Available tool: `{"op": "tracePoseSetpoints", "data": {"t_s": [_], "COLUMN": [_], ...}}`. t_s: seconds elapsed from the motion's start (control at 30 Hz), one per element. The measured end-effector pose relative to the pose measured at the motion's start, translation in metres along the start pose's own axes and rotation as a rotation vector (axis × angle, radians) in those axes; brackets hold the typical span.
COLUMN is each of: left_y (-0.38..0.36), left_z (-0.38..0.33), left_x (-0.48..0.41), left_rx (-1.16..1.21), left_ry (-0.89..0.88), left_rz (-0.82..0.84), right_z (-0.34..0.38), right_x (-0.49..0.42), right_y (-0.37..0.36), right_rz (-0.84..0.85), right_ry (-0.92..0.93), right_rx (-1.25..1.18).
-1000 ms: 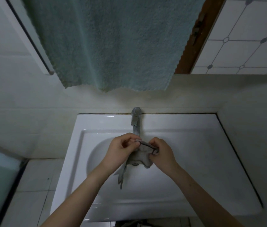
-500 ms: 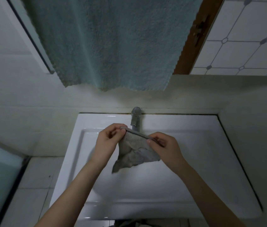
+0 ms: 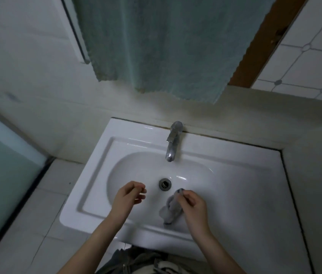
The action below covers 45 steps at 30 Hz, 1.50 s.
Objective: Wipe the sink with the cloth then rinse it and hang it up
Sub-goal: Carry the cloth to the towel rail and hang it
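A small grey cloth [image 3: 171, 209] hangs bunched over the near side of the white sink [image 3: 235, 184]. My right hand [image 3: 192, 207] pinches its top edge just right of the drain [image 3: 164, 183]. My left hand [image 3: 128, 196] hovers over the left of the basin with its fingers loosely curled and nothing in them. It is apart from the cloth. The metal tap [image 3: 173, 143] stands at the back of the sink, and I see no water running from it.
A large teal towel [image 3: 166, 42] hangs on the wall above the sink. A brown door frame [image 3: 264, 42] rises at the upper right. A glass panel [image 3: 2, 161] stands at the left, with tiled floor [image 3: 43, 220] beside the sink.
My left hand has let go of the cloth, which was stretched between both hands. Both hands have come down from near the tap into the basin. The view has tilted.
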<state>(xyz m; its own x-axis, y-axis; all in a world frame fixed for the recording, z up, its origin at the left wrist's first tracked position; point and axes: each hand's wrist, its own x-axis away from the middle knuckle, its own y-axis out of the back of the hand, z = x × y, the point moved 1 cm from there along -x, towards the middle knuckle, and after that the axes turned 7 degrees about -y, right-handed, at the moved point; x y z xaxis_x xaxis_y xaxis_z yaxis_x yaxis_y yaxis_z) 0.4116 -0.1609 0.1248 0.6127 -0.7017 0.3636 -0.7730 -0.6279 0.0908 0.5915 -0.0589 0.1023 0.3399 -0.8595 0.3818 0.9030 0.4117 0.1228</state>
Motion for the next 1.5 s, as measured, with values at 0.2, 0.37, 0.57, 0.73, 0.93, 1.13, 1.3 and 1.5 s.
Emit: {"op": "tracePoseSetpoints", "data": {"t_s": [0.2, 0.37, 0.57, 0.73, 0.93, 1.13, 1.3, 1.5], "left_y": [0.033, 0.068, 0.122, 0.172, 0.223, 0.261, 0.272, 0.310], "left_z": [0.025, 0.027, 0.040, 0.079, 0.139, 0.206, 0.268, 0.312], "left_x": [0.045, 0.087, 0.155, 0.234, 0.356, 0.470, 0.533, 0.546], "left_rx": [0.039, 0.088, 0.180, 0.207, 0.233, 0.304, 0.364, 0.436], "left_ry": [0.040, -0.014, -0.085, -0.084, -0.014, 0.087, 0.243, 0.426], "left_rz": [-0.206, -0.368, -0.597, -0.770, -0.922, -1.136, -1.271, -1.357], "right_z": [0.016, 0.063, 0.118, 0.126, 0.084, 0.010, -0.047, -0.080], "right_x": [0.007, 0.035, 0.103, 0.170, 0.244, 0.303, 0.336, 0.346], "right_y": [-0.013, -0.038, -0.082, -0.128, -0.185, -0.245, -0.300, -0.393], "right_rz": [0.091, 0.150, 0.355, 0.526, 0.604, 0.834, 1.003, 1.100], "right_ry": [0.042, 0.155, 0.303, 0.405, 0.417, 0.356, 0.301, 0.258], "right_rx": [-0.048, -0.094, -0.127, -0.125, -0.066, 0.222, 0.468, 0.586]}}
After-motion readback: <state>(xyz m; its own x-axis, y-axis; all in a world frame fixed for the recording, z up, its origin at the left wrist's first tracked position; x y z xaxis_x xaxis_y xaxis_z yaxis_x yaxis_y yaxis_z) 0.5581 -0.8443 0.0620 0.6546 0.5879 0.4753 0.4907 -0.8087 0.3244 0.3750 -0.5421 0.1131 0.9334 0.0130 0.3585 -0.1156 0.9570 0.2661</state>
